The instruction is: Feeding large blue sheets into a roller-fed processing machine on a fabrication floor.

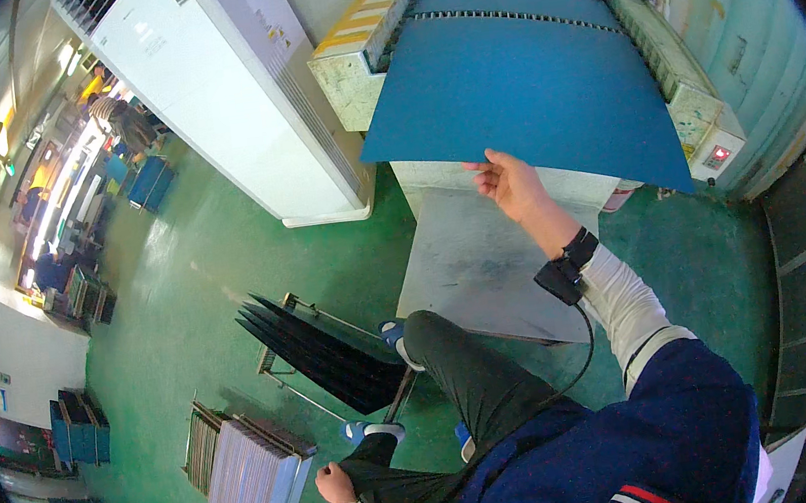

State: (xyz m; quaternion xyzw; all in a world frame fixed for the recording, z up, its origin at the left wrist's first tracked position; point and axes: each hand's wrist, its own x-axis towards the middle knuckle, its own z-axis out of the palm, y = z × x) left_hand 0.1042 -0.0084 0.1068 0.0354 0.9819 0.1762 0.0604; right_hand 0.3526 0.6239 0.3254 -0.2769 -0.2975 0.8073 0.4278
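A broad, flat blue sheet (514, 90) lies across the pale machine ahead, its near edge jutting out over the front. At that edge, my right hand (510, 185) is raised with fingers apart and slightly bent, nothing visible in them. The fingertips overlap the sheet's edge in the picture; whether they touch it I cannot tell. My left hand (333, 485) is down beside my left knee, its fingers curled closed against the dark trousers (389, 477). What those fingers hold, if anything, is hidden. A grey sloping board (483, 252) stands under the machine's front.
Dark thin sheets (330, 354) lean on a metal rack (315, 306) near my feet. Left of them stands a rack of stacked panels (255, 477). A tall white cabinet (216, 94) is left of the machine. A control box (715, 151) is at right. People work at far left.
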